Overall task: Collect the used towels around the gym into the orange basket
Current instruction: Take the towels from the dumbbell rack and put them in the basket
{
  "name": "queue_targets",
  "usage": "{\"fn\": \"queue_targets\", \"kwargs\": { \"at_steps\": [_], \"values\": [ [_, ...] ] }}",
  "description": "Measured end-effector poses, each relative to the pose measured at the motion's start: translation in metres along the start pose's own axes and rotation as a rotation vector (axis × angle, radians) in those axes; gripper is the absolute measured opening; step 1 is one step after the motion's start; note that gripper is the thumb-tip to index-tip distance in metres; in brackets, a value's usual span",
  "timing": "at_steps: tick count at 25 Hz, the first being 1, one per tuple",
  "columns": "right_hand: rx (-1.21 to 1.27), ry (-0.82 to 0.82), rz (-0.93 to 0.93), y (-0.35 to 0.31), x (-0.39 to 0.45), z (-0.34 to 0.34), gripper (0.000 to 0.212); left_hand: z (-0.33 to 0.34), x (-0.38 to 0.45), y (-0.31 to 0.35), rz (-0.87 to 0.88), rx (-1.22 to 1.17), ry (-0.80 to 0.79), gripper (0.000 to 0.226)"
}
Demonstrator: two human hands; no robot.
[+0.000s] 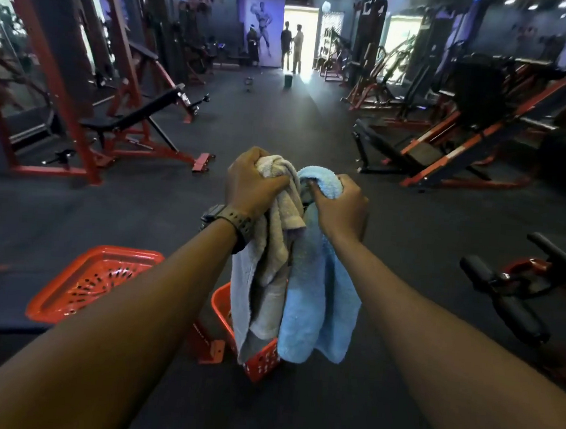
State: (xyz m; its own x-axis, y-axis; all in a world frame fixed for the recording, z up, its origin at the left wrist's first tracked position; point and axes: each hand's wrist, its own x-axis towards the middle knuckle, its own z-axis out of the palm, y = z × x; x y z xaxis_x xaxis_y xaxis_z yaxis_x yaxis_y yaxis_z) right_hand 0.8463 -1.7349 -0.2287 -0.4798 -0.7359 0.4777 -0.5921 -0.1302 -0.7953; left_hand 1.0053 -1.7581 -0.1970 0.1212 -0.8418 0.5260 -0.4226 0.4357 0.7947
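Observation:
My left hand [251, 186] grips a bunch of beige and grey towels [272, 247] at chest height, a watch on its wrist. Right beside it, my right hand [341, 208] clutches a light blue towel [315, 301]. All the towels hang straight down, and their lower ends reach into an orange basket [258, 361] on the floor, which they mostly hide. An orange perforated lid or second basket [97, 281] lies on a dark bench at the lower left.
Red-framed benches [139, 125] and racks line the left side, leg-press machines [467, 140] the right. A padded roller machine [512, 293] stands close on the right. The dark rubber aisle runs ahead to a bright doorway, where people [291, 47] stand, with a small bucket [288, 80] on the floor.

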Motion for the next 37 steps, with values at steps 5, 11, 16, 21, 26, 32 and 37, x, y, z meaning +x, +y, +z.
{"fn": "queue_targets", "kwargs": {
  "at_steps": [5, 11, 16, 21, 26, 32, 37],
  "values": [
    [-0.040, -0.105, 0.016, 0.056, 0.073, 0.103, 0.042, 0.065, 0.067, -0.099, -0.123, -0.028, 0.024, 0.027],
    [-0.048, -0.226, 0.127, 0.142, 0.112, 0.255, 0.034, 0.127, 0.120, -0.263, -0.320, -0.023, 0.035, 0.028],
    [-0.069, -0.388, 0.256, 0.241, 0.100, 0.371, 0.026, 0.174, 0.115, -0.405, -0.484, 0.001, 0.012, 0.034],
    [-0.085, -0.556, 0.369, 0.382, 0.035, 0.455, 0.021, 0.229, 0.050, -0.540, -0.562, 0.116, -0.085, 0.030],
    [-0.309, -0.739, 0.237, 0.528, -0.050, 0.501, 0.050, 0.295, -0.045, -0.669, -0.617, 0.430, -0.407, 0.051],
    [-0.581, -0.906, -0.076, 0.641, -0.098, 0.546, 0.067, 0.358, -0.121, -0.767, -0.559, 0.711, -0.688, 0.075],
    [-0.758, -0.880, -0.164, 0.707, -0.133, 0.575, 0.065, 0.386, -0.161, -0.827, -0.479, 0.808, -0.727, 0.077]
  ]
}}
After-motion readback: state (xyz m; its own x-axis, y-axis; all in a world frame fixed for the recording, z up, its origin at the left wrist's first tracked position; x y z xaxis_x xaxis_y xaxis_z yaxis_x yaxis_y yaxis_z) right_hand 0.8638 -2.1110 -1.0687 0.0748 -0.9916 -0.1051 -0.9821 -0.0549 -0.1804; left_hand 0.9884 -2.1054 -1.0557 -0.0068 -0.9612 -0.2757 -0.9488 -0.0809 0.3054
